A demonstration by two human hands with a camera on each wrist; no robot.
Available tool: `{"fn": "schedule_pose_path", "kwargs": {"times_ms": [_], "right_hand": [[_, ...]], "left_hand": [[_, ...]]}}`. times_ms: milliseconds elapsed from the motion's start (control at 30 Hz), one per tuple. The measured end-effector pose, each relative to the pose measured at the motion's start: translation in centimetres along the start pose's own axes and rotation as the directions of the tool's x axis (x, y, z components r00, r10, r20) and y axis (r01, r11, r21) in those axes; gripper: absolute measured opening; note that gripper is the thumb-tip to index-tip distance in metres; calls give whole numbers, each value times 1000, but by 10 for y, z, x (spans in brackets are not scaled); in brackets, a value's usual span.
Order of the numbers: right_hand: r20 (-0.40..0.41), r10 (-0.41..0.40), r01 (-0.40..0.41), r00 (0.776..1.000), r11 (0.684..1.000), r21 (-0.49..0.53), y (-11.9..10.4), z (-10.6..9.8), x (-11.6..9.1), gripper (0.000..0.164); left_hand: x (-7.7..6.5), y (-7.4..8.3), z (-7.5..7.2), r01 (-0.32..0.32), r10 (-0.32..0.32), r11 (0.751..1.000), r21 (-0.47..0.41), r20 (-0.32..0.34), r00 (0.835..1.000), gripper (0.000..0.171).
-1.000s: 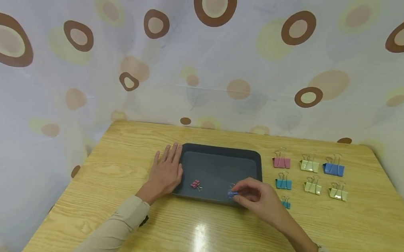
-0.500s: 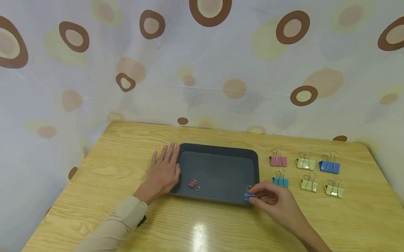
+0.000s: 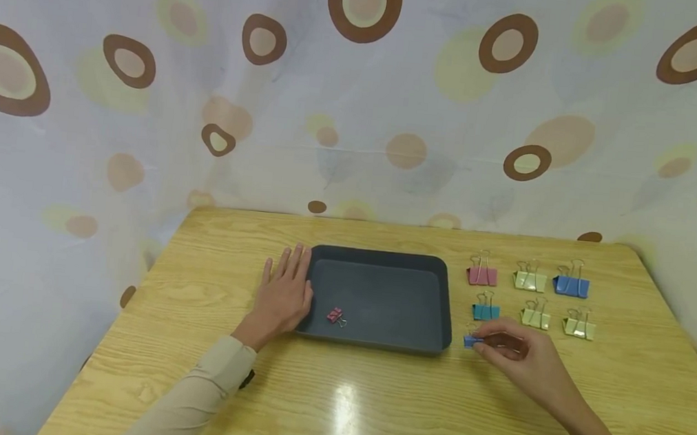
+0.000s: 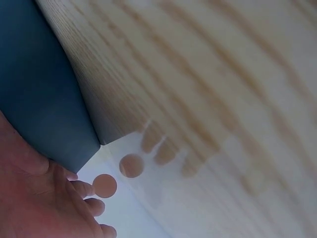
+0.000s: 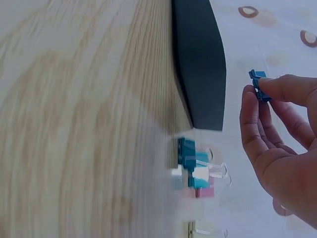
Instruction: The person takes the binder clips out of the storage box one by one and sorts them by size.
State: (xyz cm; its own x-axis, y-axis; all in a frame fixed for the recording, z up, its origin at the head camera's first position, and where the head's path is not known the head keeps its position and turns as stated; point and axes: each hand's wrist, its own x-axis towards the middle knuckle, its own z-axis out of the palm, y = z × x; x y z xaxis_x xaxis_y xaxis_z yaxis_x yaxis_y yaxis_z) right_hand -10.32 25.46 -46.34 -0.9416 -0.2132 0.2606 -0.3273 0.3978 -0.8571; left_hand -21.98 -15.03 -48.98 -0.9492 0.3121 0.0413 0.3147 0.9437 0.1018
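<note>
My right hand (image 3: 525,361) pinches a small blue binder clip (image 3: 471,341) between thumb and fingertips, just right of the tray. The right wrist view shows this clip (image 5: 260,85) held above table height. My left hand (image 3: 279,301) lies with fingers straight along the left side of the dark grey tray (image 3: 375,339), its thumb side at the rim. Inside the tray, toward the front left, lies a small pink binder clip (image 3: 335,315). A small teal binder clip (image 5: 186,152) on the table is hidden behind my right hand in the head view.
Right of the tray stand larger binder clips in rows: pink (image 3: 482,277), pale yellow (image 3: 529,282) and blue (image 3: 571,287) at the back, with teal (image 3: 486,312) and two more yellow ones in front. A patterned curtain (image 3: 358,108) hangs behind the wooden table (image 3: 307,407).
My right hand has carried the small blue binder clip rightward, from over the tray's front right part to beyond its right rim. My left hand has stayed at the tray's left side.
</note>
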Motion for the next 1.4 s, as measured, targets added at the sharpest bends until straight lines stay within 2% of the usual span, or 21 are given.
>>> {"fn": "schedule_pose_path", "kwargs": {"times_ms": [233,633,867,1200,1400], "right_hand": [[-47,-2,-1,999,999,-48,14,-18,-5,19],[-75,94,-100,993,992,-79,38,-40,-18,13],[-119,99,-115,988,984,-135,48,-54,-27,14],[-111,173,-189,979,970,-155,65,-74,-35,15],[-79,205,-217,976,955,-201,72,-74,-37,15]], "left_hand": [[0,-4,-2,7,-7,1000,13,0,1000,64],[1,-5,-1,10,-10,1000,8,-1,1000,64],[0,-4,-2,5,-5,1000,18,-9,1000,64],[2,0,1,-3,3,1000,27,7,1000,64],[2,0,1,1,-1,1000,26,-9,1000,64]]}}
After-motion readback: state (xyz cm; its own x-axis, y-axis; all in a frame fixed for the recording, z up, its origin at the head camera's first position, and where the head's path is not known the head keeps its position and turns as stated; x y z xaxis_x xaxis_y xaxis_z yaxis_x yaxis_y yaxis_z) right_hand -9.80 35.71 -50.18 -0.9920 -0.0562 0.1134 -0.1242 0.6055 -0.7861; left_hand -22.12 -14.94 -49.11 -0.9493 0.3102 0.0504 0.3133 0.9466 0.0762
